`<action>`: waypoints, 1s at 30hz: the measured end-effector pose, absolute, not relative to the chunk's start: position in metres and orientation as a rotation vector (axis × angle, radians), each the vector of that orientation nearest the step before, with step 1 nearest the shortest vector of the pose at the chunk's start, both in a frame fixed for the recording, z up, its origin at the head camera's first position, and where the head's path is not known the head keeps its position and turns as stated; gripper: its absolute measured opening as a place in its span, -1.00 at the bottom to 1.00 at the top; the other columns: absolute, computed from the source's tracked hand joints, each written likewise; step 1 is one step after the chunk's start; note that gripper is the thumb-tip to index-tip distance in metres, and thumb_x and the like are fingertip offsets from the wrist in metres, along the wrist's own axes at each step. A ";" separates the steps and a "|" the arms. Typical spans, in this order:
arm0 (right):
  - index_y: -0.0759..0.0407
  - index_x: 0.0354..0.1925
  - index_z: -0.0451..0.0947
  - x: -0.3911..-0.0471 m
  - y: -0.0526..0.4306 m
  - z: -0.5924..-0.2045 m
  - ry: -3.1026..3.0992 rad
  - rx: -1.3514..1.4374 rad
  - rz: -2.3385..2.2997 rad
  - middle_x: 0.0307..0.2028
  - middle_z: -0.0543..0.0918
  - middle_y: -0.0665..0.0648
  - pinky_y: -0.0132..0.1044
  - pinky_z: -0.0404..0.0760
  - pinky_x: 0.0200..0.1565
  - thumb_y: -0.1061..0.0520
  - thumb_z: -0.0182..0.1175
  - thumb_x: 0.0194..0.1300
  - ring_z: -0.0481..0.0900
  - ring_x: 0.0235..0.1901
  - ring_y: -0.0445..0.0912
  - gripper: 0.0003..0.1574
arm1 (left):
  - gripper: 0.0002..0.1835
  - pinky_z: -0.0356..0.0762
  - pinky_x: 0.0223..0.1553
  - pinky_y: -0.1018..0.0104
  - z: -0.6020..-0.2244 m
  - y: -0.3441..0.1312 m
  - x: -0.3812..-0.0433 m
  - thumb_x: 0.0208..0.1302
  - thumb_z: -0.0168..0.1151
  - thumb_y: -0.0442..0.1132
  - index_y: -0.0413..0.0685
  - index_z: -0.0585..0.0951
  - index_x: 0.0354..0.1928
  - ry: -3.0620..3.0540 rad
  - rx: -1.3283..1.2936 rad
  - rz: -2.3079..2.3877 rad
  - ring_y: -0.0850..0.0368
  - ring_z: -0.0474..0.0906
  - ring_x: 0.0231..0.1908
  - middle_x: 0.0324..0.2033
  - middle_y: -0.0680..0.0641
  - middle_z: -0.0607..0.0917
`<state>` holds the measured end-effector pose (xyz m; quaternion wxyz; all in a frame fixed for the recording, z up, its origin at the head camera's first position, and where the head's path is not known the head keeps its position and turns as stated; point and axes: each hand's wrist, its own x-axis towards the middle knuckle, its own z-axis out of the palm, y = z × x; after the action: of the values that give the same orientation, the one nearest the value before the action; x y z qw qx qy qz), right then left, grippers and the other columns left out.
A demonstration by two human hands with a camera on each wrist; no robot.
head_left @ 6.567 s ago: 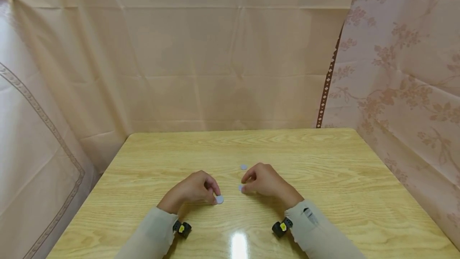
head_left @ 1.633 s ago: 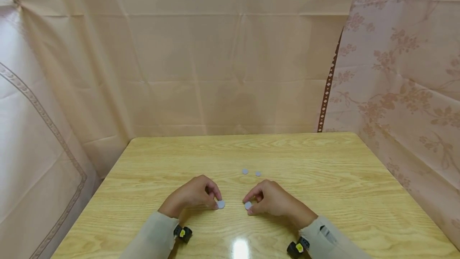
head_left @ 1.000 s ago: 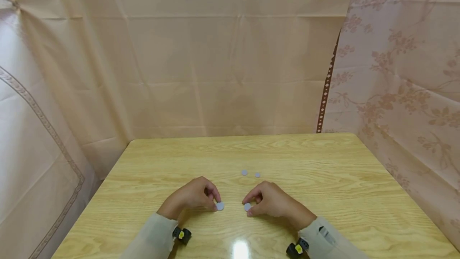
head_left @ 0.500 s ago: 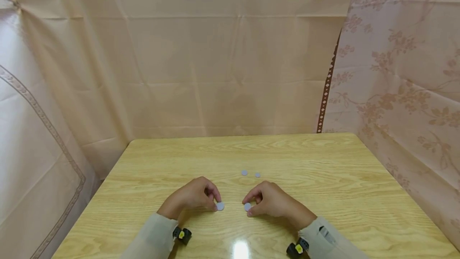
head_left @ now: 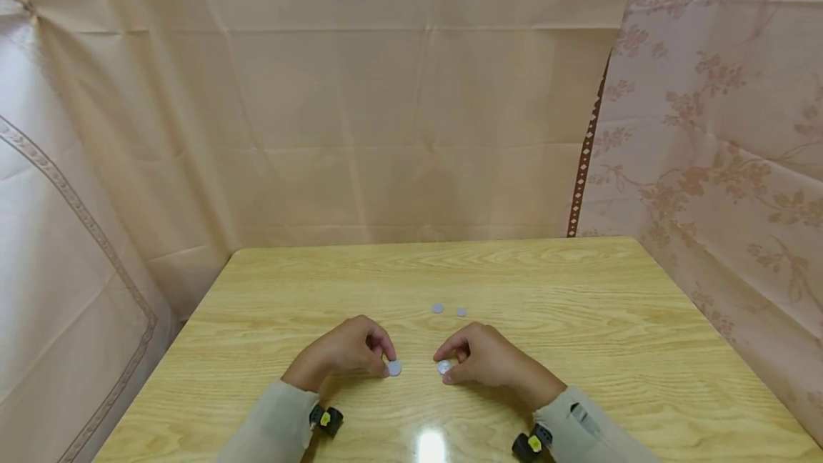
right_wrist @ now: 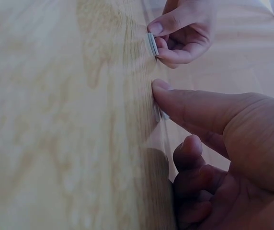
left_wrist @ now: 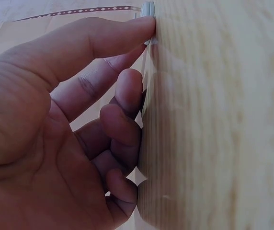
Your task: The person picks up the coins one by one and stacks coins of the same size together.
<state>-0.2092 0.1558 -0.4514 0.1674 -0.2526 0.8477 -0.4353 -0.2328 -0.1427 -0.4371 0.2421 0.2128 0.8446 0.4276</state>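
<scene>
My left hand (head_left: 356, 346) is low over the table, thumb and forefinger pinching a small stack of silvery coins (head_left: 394, 368). Edge-on in the left wrist view, the stack (left_wrist: 148, 19) shows at least two layers. Opposite it, my right hand (head_left: 484, 355) holds one silvery coin (head_left: 444, 367) between thumb and forefinger at the table surface; its face glints with a raised pattern. The right thumb mostly hides this coin in the right wrist view, where the left hand's stack (right_wrist: 153, 44) shows beyond. The other fingers of both hands are curled.
Two more coins lie flat beyond my right hand: a larger one (head_left: 437, 309) and a smaller one (head_left: 461, 313). The wood-grain table (head_left: 289, 277) reaches back to a beige curtain (head_left: 386, 127), with a flowered curtain (head_left: 726, 163) on the right.
Since the oldest frame, a smaller coin has appeared beside the far one, and my right hand has come nearer with a coin. In the last second only that coin's face has begun to glint.
</scene>
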 end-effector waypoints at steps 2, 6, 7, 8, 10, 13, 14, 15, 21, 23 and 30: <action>0.04 -0.09 0.81 -0.209 0.156 -0.452 2.411 -0.714 -1.244 -0.58 0.49 -0.03 -0.45 0.34 -0.55 0.16 0.54 0.18 0.34 -0.59 -0.26 -0.71 | -0.84 0.41 -0.45 0.35 -0.437 -0.142 -0.232 0.04 0.58 -0.39 -0.09 0.78 -0.33 2.310 0.580 1.169 0.19 0.38 -0.57 -0.60 0.03 0.57; 0.03 -0.09 0.81 -0.210 0.156 -0.453 2.412 -0.705 -1.247 -0.57 0.50 -0.02 -0.45 0.34 -0.55 0.15 0.54 0.17 0.35 -0.59 -0.25 -0.71 | -0.84 0.41 -0.45 0.36 -0.436 -0.142 -0.232 0.04 0.59 -0.38 -0.09 0.78 -0.33 2.309 0.580 1.167 0.20 0.38 -0.56 -0.60 0.02 0.57; 0.03 -0.10 0.81 -0.210 0.156 -0.453 2.415 -0.702 -1.246 -0.57 0.50 -0.02 -0.45 0.35 -0.55 0.15 0.54 0.17 0.35 -0.59 -0.25 -0.71 | -0.84 0.41 -0.45 0.36 -0.436 -0.142 -0.232 0.04 0.59 -0.38 -0.08 0.78 -0.33 2.312 0.580 1.163 0.20 0.38 -0.56 -0.60 0.02 0.57; 0.03 -0.10 0.81 -0.210 0.157 -0.453 2.417 -0.702 -1.244 -0.57 0.50 -0.02 -0.45 0.35 -0.55 0.15 0.54 0.17 0.35 -0.58 -0.24 -0.71 | -0.84 0.41 -0.45 0.37 -0.436 -0.142 -0.232 0.04 0.59 -0.38 -0.08 0.78 -0.33 2.314 0.580 1.160 0.20 0.38 -0.56 -0.60 0.03 0.57; 0.04 -0.10 0.81 -0.210 0.157 -0.454 2.419 -0.699 -1.243 -0.57 0.52 -0.01 -0.45 0.35 -0.55 0.15 0.55 0.17 0.36 -0.59 -0.24 -0.71 | -0.85 0.40 -0.44 0.37 -0.436 -0.142 -0.233 0.05 0.58 -0.38 -0.07 0.78 -0.33 2.317 0.581 1.154 0.20 0.38 -0.56 -0.59 0.03 0.57; 0.04 -0.11 0.81 -0.211 0.156 -0.454 2.428 -0.686 -1.244 -0.56 0.53 0.00 -0.45 0.35 -0.56 0.14 0.56 0.15 0.37 -0.59 -0.23 -0.72 | -0.85 0.40 -0.44 0.36 -0.438 -0.143 -0.233 0.06 0.58 -0.38 -0.06 0.78 -0.33 2.319 0.580 1.151 0.19 0.38 -0.55 -0.59 0.03 0.56; 0.03 -0.12 0.81 -0.211 0.156 -0.454 2.432 -0.683 -1.244 -0.56 0.53 0.00 -0.45 0.35 -0.56 0.14 0.56 0.15 0.37 -0.59 -0.23 -0.72 | -0.85 0.40 -0.43 0.35 -0.438 -0.143 -0.234 0.06 0.57 -0.38 -0.06 0.78 -0.33 2.317 0.578 1.153 0.18 0.39 -0.54 -0.59 0.03 0.56; 0.03 -0.14 0.82 -0.212 0.156 -0.453 2.434 -0.676 -1.247 -0.56 0.54 0.01 -0.45 0.35 -0.56 0.14 0.57 0.14 0.37 -0.58 -0.22 -0.73 | -0.85 0.41 -0.42 0.35 -0.438 -0.143 -0.234 0.06 0.57 -0.39 -0.05 0.78 -0.33 2.314 0.578 1.154 0.18 0.39 -0.54 -0.58 0.03 0.57; 0.02 -0.21 0.81 -0.212 0.157 -0.454 2.433 -0.643 -1.242 -0.55 0.53 0.01 -0.44 0.35 -0.54 0.14 0.58 0.13 0.39 -0.55 -0.21 -0.79 | -0.84 0.44 -0.39 0.31 -0.439 -0.145 -0.233 0.07 0.57 -0.39 -0.05 0.79 -0.31 2.300 0.577 1.147 0.17 0.40 -0.53 -0.58 0.02 0.58; 0.00 -0.23 0.81 -0.213 0.158 -0.454 2.434 -0.640 -1.238 -0.55 0.53 0.01 -0.44 0.34 -0.55 0.13 0.57 0.14 0.38 -0.56 -0.21 -0.81 | -0.83 0.45 -0.36 0.30 -0.438 -0.145 -0.234 0.07 0.57 -0.38 -0.03 0.78 -0.30 2.306 0.577 1.136 0.16 0.41 -0.52 -0.57 0.03 0.59; -0.01 -0.26 0.81 -0.215 0.158 -0.453 2.453 -0.644 -1.219 -0.57 0.52 0.00 -0.43 0.33 -0.55 0.13 0.56 0.15 0.37 -0.57 -0.21 -0.84 | -0.84 0.45 -0.33 0.30 -0.436 -0.144 -0.236 0.10 0.58 -0.29 -0.04 0.77 -0.28 2.313 0.567 1.140 0.16 0.43 -0.47 -0.53 0.02 0.59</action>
<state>-0.2149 0.1582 -0.4528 0.1633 -0.2259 0.8600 -0.4273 -0.2365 -0.1443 -0.4359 0.2480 0.2081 0.8487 0.4182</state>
